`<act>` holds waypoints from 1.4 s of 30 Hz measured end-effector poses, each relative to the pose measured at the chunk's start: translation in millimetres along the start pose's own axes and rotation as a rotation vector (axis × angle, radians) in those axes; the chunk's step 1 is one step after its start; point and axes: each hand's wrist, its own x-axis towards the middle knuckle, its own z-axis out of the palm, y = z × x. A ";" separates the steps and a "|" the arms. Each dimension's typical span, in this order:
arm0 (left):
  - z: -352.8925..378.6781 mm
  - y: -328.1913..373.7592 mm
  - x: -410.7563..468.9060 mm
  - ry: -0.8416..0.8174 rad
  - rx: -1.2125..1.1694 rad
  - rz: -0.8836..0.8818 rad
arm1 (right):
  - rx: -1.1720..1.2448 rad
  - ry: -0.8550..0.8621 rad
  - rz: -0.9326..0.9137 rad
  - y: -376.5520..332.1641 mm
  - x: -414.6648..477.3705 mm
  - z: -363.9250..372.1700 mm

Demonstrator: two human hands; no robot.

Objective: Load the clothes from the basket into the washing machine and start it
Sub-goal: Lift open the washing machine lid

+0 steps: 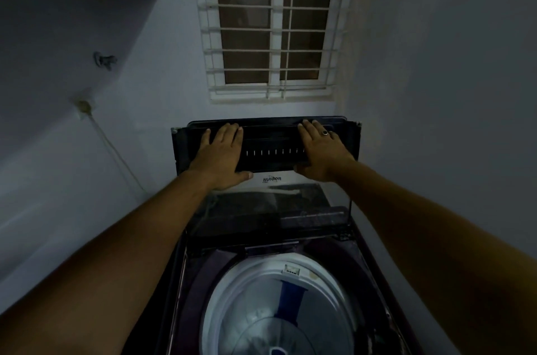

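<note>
The washing machine (pixel 193 273) stands against the wall, directly under a barred window (pixel 273 20), and its lid (pixel 273 145) is raised upright. Both hands lie flat on the dark upper part of the lid. The left hand (pixel 220 151) and the right hand (pixel 319 148) are well apart, and their fingers are straight and close together, with the tips at the top edge. They grip nothing. A dark ring (pixel 325 132) is on the right hand. Below, the white-rimmed drum (pixel 232 290) is open, with a blue strip (pixel 290 302) inside. A cord (pixel 116 151) hangs on the left wall.
</note>
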 end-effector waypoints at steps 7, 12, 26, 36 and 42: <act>1.1 -8.4 17.2 -0.065 -0.004 0.011 | -0.016 -0.057 0.018 3.0 17.8 6.9; 4.3 -14.5 22.4 -0.100 -0.019 0.026 | -0.025 -0.082 0.019 2.8 18.2 9.4; 21.7 21.6 -51.1 -0.033 -0.158 0.061 | -0.003 -0.114 0.041 -4.3 -70.9 10.4; 62.3 90.5 -99.6 -0.112 -0.244 0.103 | 0.092 -0.245 0.144 18.0 -181.9 58.0; 78.3 153.0 -123.1 -0.158 -0.289 0.158 | 0.142 -0.290 0.217 42.9 -261.6 83.7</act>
